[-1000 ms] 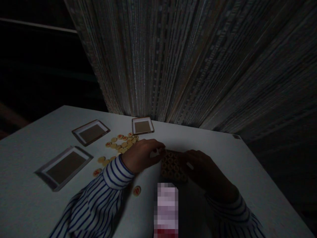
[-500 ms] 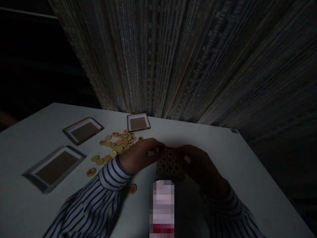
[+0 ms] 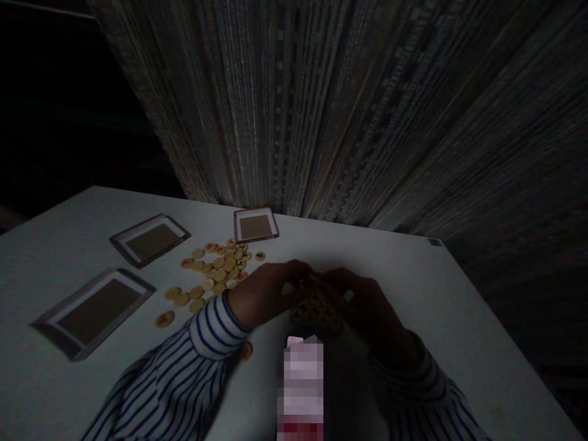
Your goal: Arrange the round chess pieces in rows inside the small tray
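Observation:
Round wooden Chinese chess pieces (image 3: 316, 313) stand in neat rows in front of me, packed close together. Over the far rows, my left hand (image 3: 266, 293) reaches in from the left with thumb and fingers pinched. My right hand (image 3: 374, 306) comes from the other side, its fingertips meeting the left ones above the pieces. Whatever lies between the fingertips is too dark and small to make out. A loose heap of Chinese chess pieces (image 3: 219, 275), some with red or black characters, spreads left of my left hand. One red-marked piece (image 3: 247, 351) lies by my left cuff.
Three shallow open boxes stand on the white table (image 3: 463, 343): one at the near left (image 3: 147, 290), another behind it (image 3: 182, 236), a third at the back (image 3: 275, 225). A blurred-out object (image 3: 301, 386) is at the front. A string curtain (image 3: 294, 110) hangs behind the table.
My left hand has shifted right, so that its fingertips now meet those of my right hand over the far rows. The view has moved slightly.

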Motion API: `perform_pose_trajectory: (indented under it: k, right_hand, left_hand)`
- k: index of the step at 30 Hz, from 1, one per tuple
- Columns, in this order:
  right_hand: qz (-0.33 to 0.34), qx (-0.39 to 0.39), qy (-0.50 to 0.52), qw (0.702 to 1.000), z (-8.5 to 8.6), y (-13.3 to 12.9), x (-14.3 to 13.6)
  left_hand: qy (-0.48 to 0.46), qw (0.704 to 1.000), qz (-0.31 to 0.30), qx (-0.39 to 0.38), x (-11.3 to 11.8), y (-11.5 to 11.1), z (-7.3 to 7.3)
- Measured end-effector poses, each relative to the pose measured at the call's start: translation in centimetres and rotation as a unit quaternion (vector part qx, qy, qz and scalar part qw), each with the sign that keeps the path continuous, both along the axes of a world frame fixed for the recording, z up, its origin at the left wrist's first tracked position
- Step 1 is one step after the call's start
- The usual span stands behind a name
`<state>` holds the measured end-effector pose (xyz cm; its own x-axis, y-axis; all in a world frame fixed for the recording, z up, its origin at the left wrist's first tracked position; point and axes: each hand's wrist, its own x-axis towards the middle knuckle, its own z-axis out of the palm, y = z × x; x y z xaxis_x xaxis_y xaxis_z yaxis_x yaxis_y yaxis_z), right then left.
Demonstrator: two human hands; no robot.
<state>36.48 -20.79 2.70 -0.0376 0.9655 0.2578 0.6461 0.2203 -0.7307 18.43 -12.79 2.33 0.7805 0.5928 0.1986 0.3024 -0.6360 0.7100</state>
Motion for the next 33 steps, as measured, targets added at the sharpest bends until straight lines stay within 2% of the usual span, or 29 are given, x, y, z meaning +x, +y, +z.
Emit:
perform_pose_trajectory:
  k: [18,26,33]
  right_hand:
    - [-0.008,-0.016,0.070,0.997,0.59,-0.12,-0.03]
    - [0.009,-0.022,0.069,0.997,0.55,-0.28,0.12]
    - [0.017,-0.017,0.068,0.997,0.34,-0.41,0.19]
  left_hand:
    - [-0.029,0.999,0.027,0.030,0.26,-0.08,0.19]
    - [-0.070,0.997,0.033,-0.023,0.30,-0.01,0.22]
    - [-0.124,0.983,0.040,-0.127,0.45,0.23,-0.07]
